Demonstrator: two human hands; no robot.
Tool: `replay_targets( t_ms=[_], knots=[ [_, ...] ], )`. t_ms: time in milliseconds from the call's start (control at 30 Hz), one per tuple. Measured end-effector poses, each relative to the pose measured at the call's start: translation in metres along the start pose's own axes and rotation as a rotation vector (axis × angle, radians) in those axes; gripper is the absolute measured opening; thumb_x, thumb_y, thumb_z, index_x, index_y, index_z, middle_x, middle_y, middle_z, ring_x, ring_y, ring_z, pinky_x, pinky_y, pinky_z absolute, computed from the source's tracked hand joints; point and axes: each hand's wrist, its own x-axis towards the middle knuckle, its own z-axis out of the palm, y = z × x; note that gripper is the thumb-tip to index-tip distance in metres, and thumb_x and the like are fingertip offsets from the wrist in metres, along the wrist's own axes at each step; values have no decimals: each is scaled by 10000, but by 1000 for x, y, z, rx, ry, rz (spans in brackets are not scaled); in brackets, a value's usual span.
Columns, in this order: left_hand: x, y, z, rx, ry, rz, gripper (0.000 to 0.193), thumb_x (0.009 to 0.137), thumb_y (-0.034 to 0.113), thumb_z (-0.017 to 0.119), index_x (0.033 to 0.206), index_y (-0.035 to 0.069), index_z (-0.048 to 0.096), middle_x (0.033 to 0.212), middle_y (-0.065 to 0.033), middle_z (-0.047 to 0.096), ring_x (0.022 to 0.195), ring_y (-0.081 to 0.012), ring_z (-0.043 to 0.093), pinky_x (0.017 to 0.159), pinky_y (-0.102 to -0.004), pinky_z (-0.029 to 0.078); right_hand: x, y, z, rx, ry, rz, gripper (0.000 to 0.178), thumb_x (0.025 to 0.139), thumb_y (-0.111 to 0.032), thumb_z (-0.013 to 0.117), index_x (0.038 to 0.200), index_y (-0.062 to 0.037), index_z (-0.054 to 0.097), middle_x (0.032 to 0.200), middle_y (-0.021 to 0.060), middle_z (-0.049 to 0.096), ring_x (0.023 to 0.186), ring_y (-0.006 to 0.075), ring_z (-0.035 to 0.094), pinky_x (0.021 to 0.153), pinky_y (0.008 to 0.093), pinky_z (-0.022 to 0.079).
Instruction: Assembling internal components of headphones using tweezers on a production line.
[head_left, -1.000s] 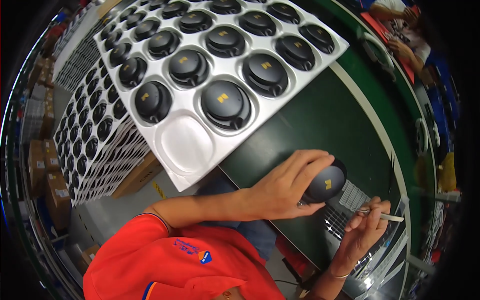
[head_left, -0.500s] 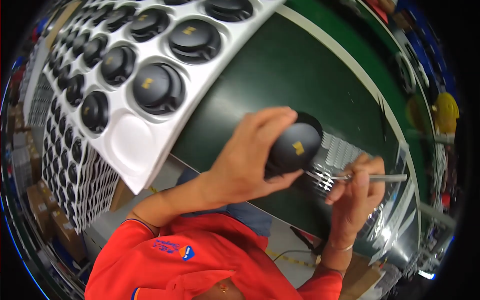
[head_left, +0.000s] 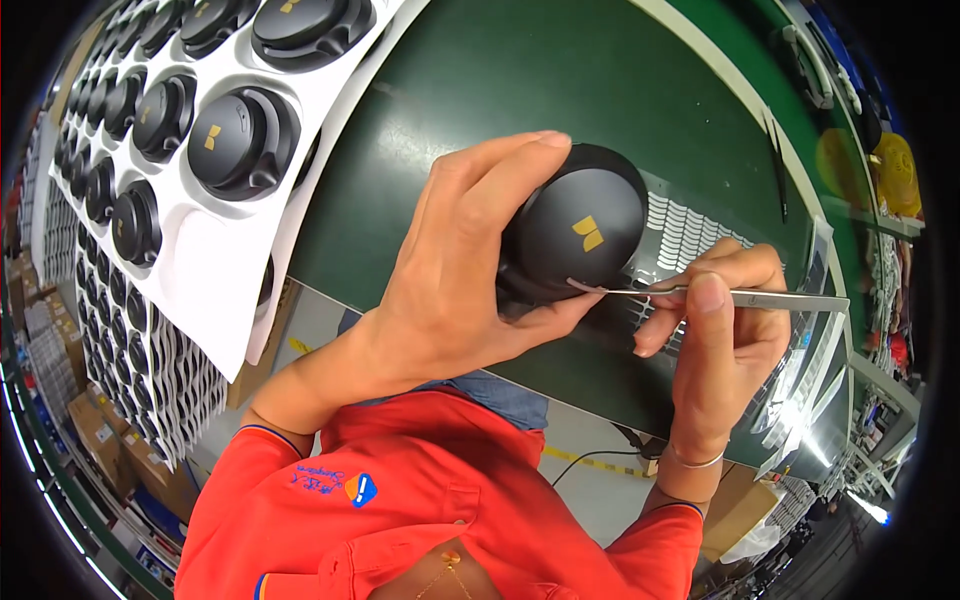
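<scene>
My left hand (head_left: 430, 255) is wrapped round a black headphone ear cup (head_left: 570, 225) with a gold mark on its domed face. My thumb presses along the cup's lower edge. Between the fingers and thumb of my right hand (head_left: 722, 335) lies a slim silver metal tool (head_left: 790, 300) with a flat handle. Its thin tip meets the lower rim of the cup, beside the left thumb, where a small pale curved strip (head_left: 585, 286) shows. Below and behind the cup lies a clear sheet of small curved silver pieces (head_left: 690, 222), partly hidden by the right hand.
A white moulded tray (head_left: 215, 300) holding rows of similar black ear cups (head_left: 235, 142) slants over the table's left side. More trays (head_left: 165, 385) are stacked beyond it. A thin dark tool (head_left: 777, 160) lies by the green table's (head_left: 480, 80) right rim, near clear plastic strips (head_left: 800, 375).
Both hands, with the cup and the metal tool, appear higher in view. The tool's tip now rests steadily at the cup's rim, and the tray appears further left.
</scene>
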Motion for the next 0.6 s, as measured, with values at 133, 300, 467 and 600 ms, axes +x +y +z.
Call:
replay_targets(
  t_ms=[133,300,467,600],
  knots=[
    [-2,-3,1,2,20,30,919,570,96,908,1334,-47,417,1250,-193,574,1096,-320,583,923,-371,504,2,1,-6,127,-83,51,57,919,60,567,942,52,515,778,143,591,588,160,639,533,245,559],
    [-3,-2,-2,-19,31,26,906,564,85,905,1329,-44,436,1239,-185,580,1090,-315,585,906,-366,508,-2,4,-1,121,-74,53,57,921,51,570,940,51,517,766,144,592,578,160,635,520,241,550],
    [-5,-8,1,-31,66,66,892,563,81,905,1323,-42,454,1228,-179,588,1078,-310,590,892,-360,510,-1,6,2,115,-72,39,66,921,45,575,941,47,512,758,143,593,570,159,632,509,238,544],
    [-3,-3,1,-34,44,37,893,564,81,907,1325,-39,457,1225,-180,590,1063,-311,597,884,-361,514,-1,6,1,115,-73,40,70,922,41,577,940,44,510,757,144,595,565,158,630,506,237,544]
  ],
)
